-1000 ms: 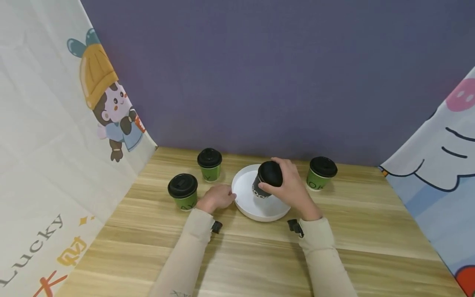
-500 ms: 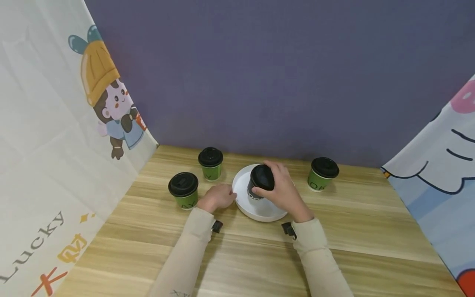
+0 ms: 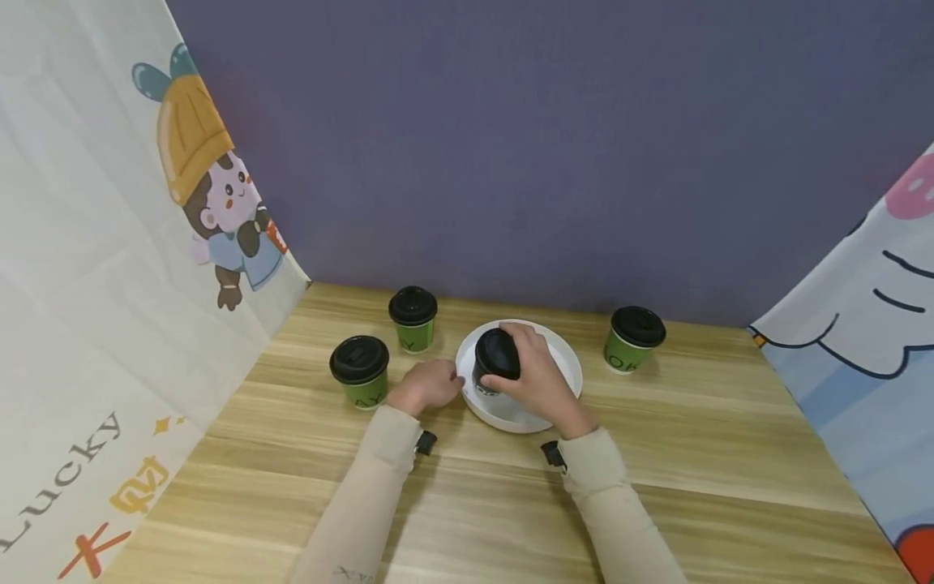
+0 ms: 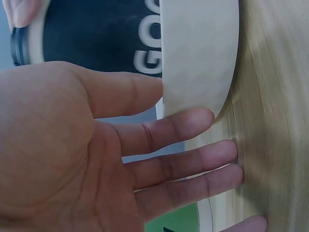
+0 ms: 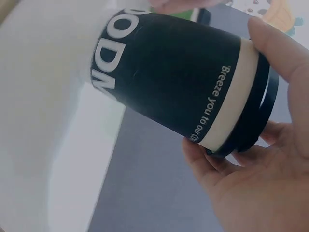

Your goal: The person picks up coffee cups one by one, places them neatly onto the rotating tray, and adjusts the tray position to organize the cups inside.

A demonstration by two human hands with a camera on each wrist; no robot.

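Note:
My right hand (image 3: 540, 377) grips a black lidded paper coffee cup (image 3: 496, 354) around its top. The cup stands upright at the left part of a round white plate (image 3: 563, 369) with a raised rim. In the right wrist view, white lettering runs around the base of the coffee cup (image 5: 169, 72), and thumb and fingers curl about its lid edge. My left hand (image 3: 430, 385) pinches the plate's left rim. The left wrist view has its thumb on the rim's top and its index finger against the plate's outer wall (image 4: 200, 53).
Two green cups with black lids, a nearer one (image 3: 361, 373) and a farther one (image 3: 413, 319), stand left of the plate. Another green cup (image 3: 633, 339) stands to the right. A purple-grey wall (image 3: 511, 162) closes off the wooden table's (image 3: 481, 511) back, with printed cloths at both sides.
My right hand has carried the black coffee cup leftward across the plate, nearer to my left hand. The left hand has stayed at the plate's rim, and the green cups have not moved.

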